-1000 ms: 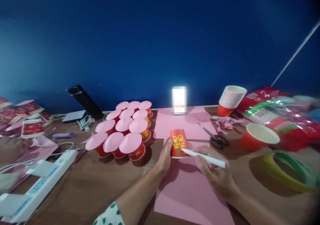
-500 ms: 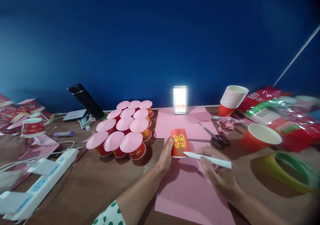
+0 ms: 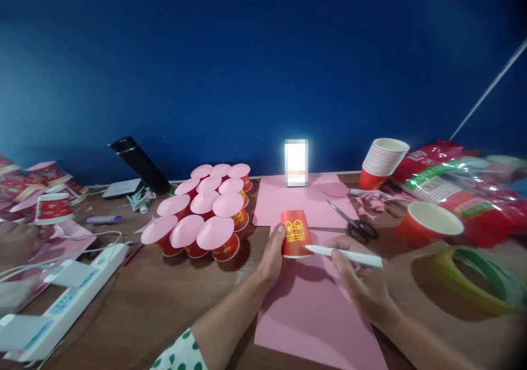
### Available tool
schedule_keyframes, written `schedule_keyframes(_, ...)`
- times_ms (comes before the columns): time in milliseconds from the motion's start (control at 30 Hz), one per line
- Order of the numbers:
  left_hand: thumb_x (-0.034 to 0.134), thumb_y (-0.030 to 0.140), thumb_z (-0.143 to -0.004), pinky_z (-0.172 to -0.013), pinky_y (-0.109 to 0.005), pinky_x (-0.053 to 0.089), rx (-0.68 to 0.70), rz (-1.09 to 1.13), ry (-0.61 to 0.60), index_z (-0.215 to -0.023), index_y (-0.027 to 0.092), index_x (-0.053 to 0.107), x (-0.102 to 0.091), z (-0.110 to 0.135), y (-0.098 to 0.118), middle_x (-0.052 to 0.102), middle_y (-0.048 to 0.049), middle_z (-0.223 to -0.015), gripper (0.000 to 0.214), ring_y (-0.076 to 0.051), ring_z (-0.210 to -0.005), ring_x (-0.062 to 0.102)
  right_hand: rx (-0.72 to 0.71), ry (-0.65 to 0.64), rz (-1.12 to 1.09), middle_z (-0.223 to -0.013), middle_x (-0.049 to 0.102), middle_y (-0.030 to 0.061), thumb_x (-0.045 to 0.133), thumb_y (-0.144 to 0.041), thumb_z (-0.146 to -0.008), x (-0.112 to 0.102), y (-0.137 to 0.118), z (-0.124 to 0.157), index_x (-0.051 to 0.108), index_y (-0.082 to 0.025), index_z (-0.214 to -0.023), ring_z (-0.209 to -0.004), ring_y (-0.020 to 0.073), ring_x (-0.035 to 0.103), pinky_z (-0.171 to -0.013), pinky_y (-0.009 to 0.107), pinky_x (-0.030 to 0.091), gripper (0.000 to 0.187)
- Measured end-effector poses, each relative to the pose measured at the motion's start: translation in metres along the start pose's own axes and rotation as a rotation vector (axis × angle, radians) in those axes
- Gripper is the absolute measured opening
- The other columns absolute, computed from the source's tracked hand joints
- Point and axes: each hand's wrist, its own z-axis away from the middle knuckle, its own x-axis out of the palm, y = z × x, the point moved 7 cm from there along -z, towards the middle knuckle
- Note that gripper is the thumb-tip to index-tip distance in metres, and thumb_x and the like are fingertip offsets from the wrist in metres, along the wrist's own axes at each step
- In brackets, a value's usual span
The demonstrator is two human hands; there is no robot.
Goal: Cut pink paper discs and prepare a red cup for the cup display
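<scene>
The red paper cup (image 3: pixel 295 237) sits rim-down in the left hand's (image 3: pixel 270 260) grip, above a pink sheet (image 3: pixel 310 315) on the desk (image 3: pixel 160 298). The right hand (image 3: pixel 364 289) grips a white marker (image 3: pixel 349 256), its tip at the cup's lower right. Brown desktop runs from the left forearm to the power strip (image 3: pixel 74 298) toward the near left corner. Near the far edge, right of centre, leans a stack of nested cups (image 3: pixel 381 161); toward the right edge, a plastic bag (image 3: pixel 428 164) holds more. Beyond the far edge rises a blue wall (image 3: pixel 247 73).
</scene>
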Motion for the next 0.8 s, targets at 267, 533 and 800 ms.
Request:
schedule_keyframes(267, 0.069, 0.050, -0.080, -0.082, -0.030, 0.046, -0.019, 0.040, 0.005, -0.089, 0.017, 0.065, 0.000, -0.001, -0.003, 0.066, -0.0025, -0.079, 0.035, -0.020, -0.083, 0.064, 0.022, 0.001, -0.039, -0.056, 0.053, -0.0023, 0.050, -0.034, -0.092, -0.001, 0.002, 0.001, 0.064, -0.019, -0.080, -0.045, 0.0113, 0.048, -0.041, 0.022, 0.039, 0.024)
schedule_keyframes(533, 0.063, 0.052, -0.085, -0.085, -0.030, 0.045, 0.008, -0.011, -0.065, -0.091, 0.016, 0.065, 0.001, -0.002, -0.002, 0.069, -0.0052, -0.089, 0.036, -0.021, -0.088, 0.064, -0.032, -0.002, 0.022, -0.054, 0.050, -0.0028, 0.051, -0.032, -0.091, -0.001, -0.007, 0.000, 0.061, -0.020, -0.077, -0.048, 0.0130, 0.049, -0.045, 0.024, 0.040, 0.021)
schedule_keyframes(800, 0.060, 0.051, -0.087, -0.082, -0.030, 0.046, 0.022, -0.067, -0.048, -0.092, 0.016, 0.065, -0.001, -0.003, -0.002, 0.069, -0.0052, -0.088, 0.035, -0.020, -0.087, 0.064, -0.028, -0.026, 0.022, -0.055, 0.052, -0.0022, 0.049, -0.030, -0.090, 0.000, -0.009, -0.002, 0.063, -0.019, -0.079, -0.046, 0.0118, 0.047, -0.043, 0.023, 0.037, 0.021)
